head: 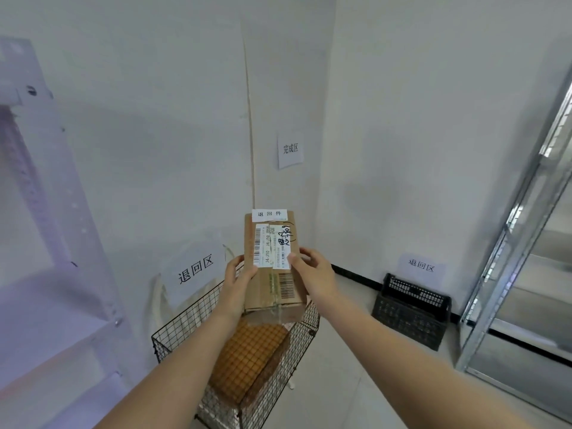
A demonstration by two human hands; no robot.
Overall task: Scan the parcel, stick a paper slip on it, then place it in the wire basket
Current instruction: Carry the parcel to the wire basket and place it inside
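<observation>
Currently both hands grip one brown parcel (272, 264), holding it in the air above the wire basket (192, 317). Left hand (238, 281) clasps the parcel's left edge, thumb on the top face beside the white shipping label (272, 246). Right hand (314, 274) clasps the right edge, thumb tip pressed on the label's lower right corner. The parcel sits between the two hands, long axis pointing away from the person, top face up toward the camera.

A white slip (269, 214) with printed characters is stuck at the parcel's far end, overhanging the far edge a little. Black handwriting marks the label's right part. A second barcode shows on the cardboard near the right hand's wrist. Clear tape runs along the middle seam.

Basket: black wire mesh, on the floor against the left wall, directly under the parcel. Another brown box (247, 360) already lies inside it, seen through the mesh.

Paper signs (195, 269) are fixed to the walls: one behind the basket, one higher in the corner, one at right above a black crate (411, 311) on the floor. Metal shelving (526, 243) stands at far right, well apart from the hands.
</observation>
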